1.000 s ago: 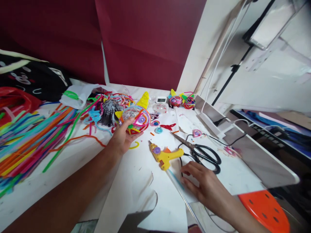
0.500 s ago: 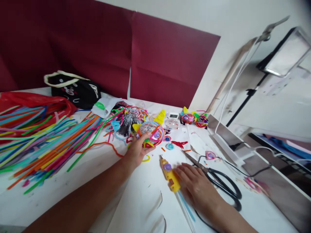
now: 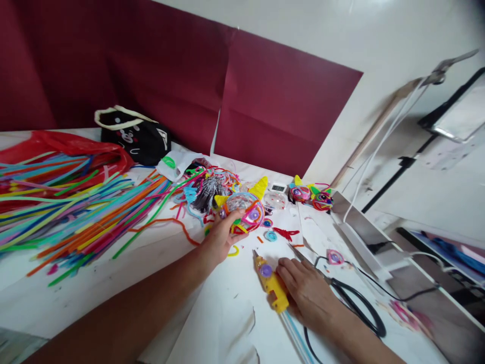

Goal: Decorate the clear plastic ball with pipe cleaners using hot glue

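My left hand (image 3: pixel 224 236) grips a round craft face (image 3: pixel 254 214) of clear plastic and colourful pipe cleaners, with yellow horns and a purple coiled eye. My right hand (image 3: pixel 308 287) lies low over the table with bent fingers around the right side of a yellow hot glue gun (image 3: pixel 276 292); its thumb and the gun's handle are hidden. On the gun's body is a purple coil (image 3: pixel 265 271), and a clear glue stick (image 3: pixel 296 336) sticks out behind. Black-handled scissors (image 3: pixel 359 299) lie partly under my right hand.
Many loose pipe cleaners (image 3: pixel 91 222) spread across the left, by a red plastic bag (image 3: pixel 76 144) and a black bag (image 3: pixel 134 144). Two similar faces (image 3: pixel 310 194) stand at the back. A pink triangular piece (image 3: pixel 335 257) lies by the black cord (image 3: pixel 390 290). A power strip (image 3: pixel 366 250) borders the right.
The view has shifted, so everything sits further right and mostly lower. My right hand has moved slightly forward over the scissors, its fingers more bent. The left hand keeps its hold on the craft face.
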Motion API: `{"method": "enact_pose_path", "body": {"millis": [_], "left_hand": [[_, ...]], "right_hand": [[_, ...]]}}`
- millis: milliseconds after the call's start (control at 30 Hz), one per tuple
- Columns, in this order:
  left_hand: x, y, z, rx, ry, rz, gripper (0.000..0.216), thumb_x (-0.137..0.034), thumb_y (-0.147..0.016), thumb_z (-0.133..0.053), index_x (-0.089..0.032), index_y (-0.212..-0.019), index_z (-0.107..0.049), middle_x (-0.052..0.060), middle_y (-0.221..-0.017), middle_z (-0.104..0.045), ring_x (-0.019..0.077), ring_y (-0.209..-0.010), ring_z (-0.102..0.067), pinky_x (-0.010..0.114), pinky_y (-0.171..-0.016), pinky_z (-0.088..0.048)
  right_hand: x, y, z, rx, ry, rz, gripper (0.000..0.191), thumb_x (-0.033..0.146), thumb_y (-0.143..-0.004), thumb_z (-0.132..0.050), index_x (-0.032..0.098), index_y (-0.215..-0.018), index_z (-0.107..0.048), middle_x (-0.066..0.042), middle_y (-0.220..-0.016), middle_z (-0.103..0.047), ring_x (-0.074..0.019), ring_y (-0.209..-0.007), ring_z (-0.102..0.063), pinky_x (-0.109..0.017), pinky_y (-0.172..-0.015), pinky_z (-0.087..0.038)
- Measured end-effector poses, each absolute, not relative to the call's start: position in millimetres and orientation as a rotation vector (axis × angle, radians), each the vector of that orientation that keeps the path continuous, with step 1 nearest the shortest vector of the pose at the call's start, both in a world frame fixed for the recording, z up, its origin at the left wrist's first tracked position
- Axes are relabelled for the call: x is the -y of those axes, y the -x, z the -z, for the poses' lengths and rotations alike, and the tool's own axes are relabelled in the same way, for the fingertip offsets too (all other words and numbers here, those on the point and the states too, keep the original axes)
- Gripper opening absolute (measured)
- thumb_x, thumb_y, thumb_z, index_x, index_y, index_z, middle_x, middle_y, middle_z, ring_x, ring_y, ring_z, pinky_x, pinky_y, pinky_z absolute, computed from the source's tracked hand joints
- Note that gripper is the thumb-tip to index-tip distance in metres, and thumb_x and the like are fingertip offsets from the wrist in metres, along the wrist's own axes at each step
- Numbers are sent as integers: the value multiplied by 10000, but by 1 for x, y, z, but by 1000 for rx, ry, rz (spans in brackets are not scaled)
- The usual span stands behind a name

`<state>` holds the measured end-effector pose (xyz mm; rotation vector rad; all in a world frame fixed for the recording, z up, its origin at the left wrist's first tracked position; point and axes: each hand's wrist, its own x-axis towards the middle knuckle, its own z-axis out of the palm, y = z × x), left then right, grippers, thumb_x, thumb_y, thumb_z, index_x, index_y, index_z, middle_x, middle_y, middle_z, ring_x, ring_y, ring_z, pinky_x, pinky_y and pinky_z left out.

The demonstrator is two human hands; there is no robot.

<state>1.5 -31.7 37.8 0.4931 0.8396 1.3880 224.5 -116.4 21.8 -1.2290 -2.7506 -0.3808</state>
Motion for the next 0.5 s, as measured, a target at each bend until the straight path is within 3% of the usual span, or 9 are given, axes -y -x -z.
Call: {"method": "enact_pose_path", "body": {"millis": [233,367,500], "left_hand": [[29,-2,-34,-865,-513,-1395,513,-287,-669,-824,-289,-1141,-624,78,-1275,-678,323,-1165,-640,518,-829,-593],[32,-4,-34,-872,-485,-1420,583,-268,-645,-847,-331,-1175,-611,46,-1279,-680,289,-1106,-670,397,-755,-606],[34,-5,-35,-842,-468,-1409,591,-279,-627,-863,-300,-1170,-631,51,-1142,-733,238,-901,-721,278,-615,-562]], "right_hand": [[127,-223,-43,2553,992,450,123,193,-941,-447,173,-1052,-498,-98,-927,-662,-216,-722,-612,-342,-656,-503],[124,-208,-49,2530,944,471,135,208,-958,-432,157,-1070,-488,-118,-946,-657,-227,-748,-601,-347,-657,-489],[116,-195,-50,2484,950,590,156,182,-969,-400,141,-1083,-498,-132,-952,-666,-241,-757,-604,-359,-641,-477]]}}
